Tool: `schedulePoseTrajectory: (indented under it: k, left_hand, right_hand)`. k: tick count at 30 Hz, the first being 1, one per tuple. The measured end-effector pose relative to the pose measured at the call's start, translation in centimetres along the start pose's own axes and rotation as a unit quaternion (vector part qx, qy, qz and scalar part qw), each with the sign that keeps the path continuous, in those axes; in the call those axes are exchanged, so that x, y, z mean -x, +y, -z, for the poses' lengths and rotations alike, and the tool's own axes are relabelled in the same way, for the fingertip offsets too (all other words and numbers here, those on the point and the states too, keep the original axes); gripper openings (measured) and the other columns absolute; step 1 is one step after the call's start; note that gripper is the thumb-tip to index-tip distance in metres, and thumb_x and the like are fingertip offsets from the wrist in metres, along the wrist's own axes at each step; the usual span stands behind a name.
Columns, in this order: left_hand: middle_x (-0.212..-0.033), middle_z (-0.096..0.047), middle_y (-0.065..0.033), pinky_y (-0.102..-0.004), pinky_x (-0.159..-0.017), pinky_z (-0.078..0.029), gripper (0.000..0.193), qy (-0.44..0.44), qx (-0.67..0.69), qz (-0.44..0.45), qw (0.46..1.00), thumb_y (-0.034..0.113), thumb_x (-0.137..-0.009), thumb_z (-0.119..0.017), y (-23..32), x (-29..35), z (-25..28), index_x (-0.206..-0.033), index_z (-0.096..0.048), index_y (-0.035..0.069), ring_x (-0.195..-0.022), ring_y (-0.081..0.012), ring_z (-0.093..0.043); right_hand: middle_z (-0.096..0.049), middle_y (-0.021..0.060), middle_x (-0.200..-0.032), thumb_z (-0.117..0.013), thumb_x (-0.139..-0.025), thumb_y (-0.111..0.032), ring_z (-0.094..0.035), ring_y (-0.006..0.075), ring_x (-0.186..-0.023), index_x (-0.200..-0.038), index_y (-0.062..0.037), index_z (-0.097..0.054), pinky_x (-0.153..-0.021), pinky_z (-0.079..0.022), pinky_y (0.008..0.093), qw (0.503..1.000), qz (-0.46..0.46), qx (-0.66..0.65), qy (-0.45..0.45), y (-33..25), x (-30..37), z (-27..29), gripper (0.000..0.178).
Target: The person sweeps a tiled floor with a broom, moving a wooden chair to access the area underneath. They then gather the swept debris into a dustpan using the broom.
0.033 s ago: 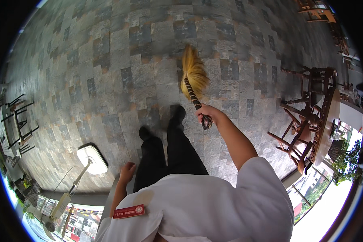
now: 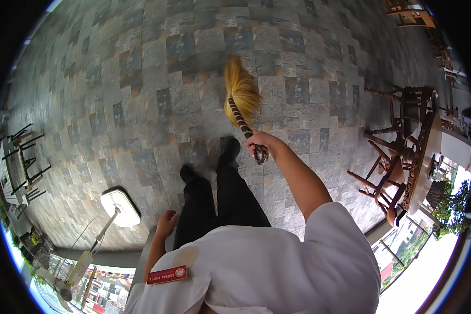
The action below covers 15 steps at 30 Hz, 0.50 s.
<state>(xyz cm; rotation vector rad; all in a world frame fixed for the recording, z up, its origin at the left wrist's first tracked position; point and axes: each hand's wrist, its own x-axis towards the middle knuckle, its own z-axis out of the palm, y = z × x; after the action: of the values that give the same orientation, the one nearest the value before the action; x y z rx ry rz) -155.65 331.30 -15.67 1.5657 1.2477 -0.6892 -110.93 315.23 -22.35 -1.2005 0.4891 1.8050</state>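
My right hand point(image 2: 261, 143) is wrapped round the handle of a soft broom point(image 2: 242, 90). Its yellow fibre bristles fan out over the floor ahead of my feet, and a dark handle bound with pale bands slants from them back to my fist. The looped end of the handle pokes out below my fingers. Beside my left thigh hangs my left hand point(image 2: 166, 222), its fingers loosely bent, with nothing visible in it.
Grey stone-look tiles point(image 2: 141, 104) cover the floor. Carved wooden chairs point(image 2: 384, 172) and a table point(image 2: 424, 162) stand at right. A stand fan point(image 2: 63, 288) with a white square base point(image 2: 120, 206) is at lower left. Dark-legged furniture point(image 2: 23, 162) stands far left.
My right hand and the broom have shifted a little to the left, the bristles sweeping across the tiles. My left hand and feet stay in place.
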Motion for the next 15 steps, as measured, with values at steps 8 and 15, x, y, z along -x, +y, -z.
schedulePoseTrajectory:
  k: [8, 15]
  left_hand:
    - [-0.089, -0.060, -0.0163, -0.0346, -0.073, -0.044, 0.033, 0.010, -0.063, -0.025, 0.998, 0.027, -0.079, -0.053, 6.8, -1.7, -0.1, -0.100, -0.055, 0.001, -0.083, -0.0269, -0.058]
    - [-0.086, -0.060, -0.0170, -0.0350, -0.072, -0.045, 0.032, 0.001, -0.140, -0.045, 0.989, 0.029, -0.078, -0.055, 7.4, -6.4, 0.8, -0.094, -0.056, 0.002, -0.082, -0.0286, -0.058]
  right_hand:
    - [-0.042, 0.0041, -0.053, -0.051, -0.075, 0.002, -0.042, 0.0100, -0.037, -0.086, -0.0029, -0.039, -0.037, -0.039, 0.0258, 0.986, 0.049, -0.005, -0.160, -8.6, -2.2, -2.1, 0.018]
    - [-0.040, 0.0038, -0.059, -0.053, -0.076, -0.001, -0.038, 0.0074, -0.042, -0.130, -0.0105, -0.022, -0.036, -0.036, 0.0247, 0.992, 0.101, -0.061, -0.043, 1.4, 17.0, 4.1, 0.064]
